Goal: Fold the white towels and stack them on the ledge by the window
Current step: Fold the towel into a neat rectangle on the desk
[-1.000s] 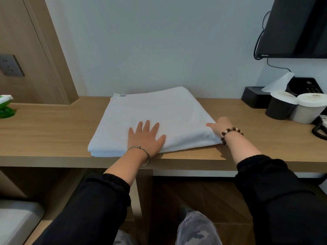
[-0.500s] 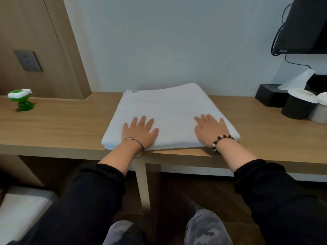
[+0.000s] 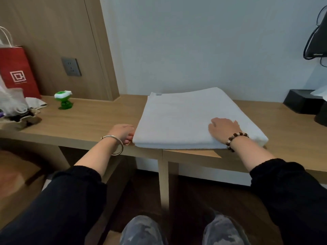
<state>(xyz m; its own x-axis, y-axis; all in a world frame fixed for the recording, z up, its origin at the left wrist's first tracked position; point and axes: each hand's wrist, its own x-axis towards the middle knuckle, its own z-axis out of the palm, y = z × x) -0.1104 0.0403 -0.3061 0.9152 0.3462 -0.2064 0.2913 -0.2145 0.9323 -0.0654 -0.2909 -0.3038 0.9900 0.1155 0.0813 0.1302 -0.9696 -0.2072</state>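
A white towel [image 3: 185,119], folded into a thick rectangle, lies on the wooden desk [image 3: 99,121] against the wall. My left hand [image 3: 123,132], with a metal bangle on the wrist, is at the towel's front left corner, and its curled fingers take hold of the edge there. My right hand [image 3: 223,129], with a bead bracelet on the wrist, rests flat on the towel near its front right side. No window ledge is in view.
On the desk's left stand a green and white toy [image 3: 64,100], a red paper bag [image 3: 16,71] and a clear plastic bag [image 3: 12,103]. A black tissue box [image 3: 300,101] sits at the right. The desk's front edge is just under the towel.
My left hand slid off the top of the towel to its front left corner and curled its fingers. My right hand stayed flat on the towel. The view turned left.
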